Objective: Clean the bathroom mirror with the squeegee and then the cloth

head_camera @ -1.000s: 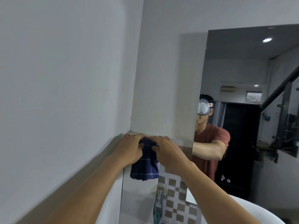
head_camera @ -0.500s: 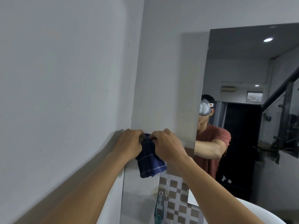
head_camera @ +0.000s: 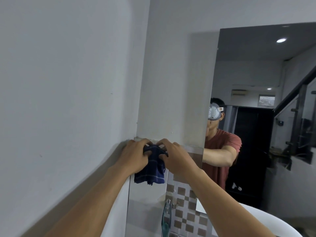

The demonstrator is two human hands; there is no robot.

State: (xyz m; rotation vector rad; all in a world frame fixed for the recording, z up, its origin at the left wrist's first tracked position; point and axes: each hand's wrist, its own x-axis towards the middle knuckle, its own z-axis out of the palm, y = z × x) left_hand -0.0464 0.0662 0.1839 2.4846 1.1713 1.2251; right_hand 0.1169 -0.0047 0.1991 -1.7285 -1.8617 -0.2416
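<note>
Your left hand (head_camera: 135, 155) and your right hand (head_camera: 177, 157) are both clenched on the one cloth (head_camera: 152, 173), just below the middle of the view. The two hands sit side by side, knuckles up, with the left hand's fingers curled into the bunched top of the fabric from 9 o'clock and the right hand's from 3 o'clock. You have two hands and one cloth in play.

That cloth is dark blue with thin pale check lines. Its gathered end is between your fingertips, and the loose end hangs from them toward 6 o'clock, so its long axis runs 12 to 6. The lower hem lies roughly level, 9 to 3.

You are holding it at the top left corner of a narrow mirror panel (head_camera: 145, 202), whose upper edge runs just under your knuckles. Whether the fabric touches the glass cannot be told. This panel reflects brown and white checked tiles toward 6 o'clock.

A second, larger mirror (head_camera: 256, 74) fills the 2 to 4 o'clock side and shows your reflection in a red shirt, forearm reaching toward 9 o'clock. That makes two mirror surfaces.

One teal translucent object (head_camera: 166, 218) stands upright at 6 o'clock; what it is cannot be told. A plain white wall (head_camera: 68, 82) takes the 9 to 11 o'clock side.
</note>
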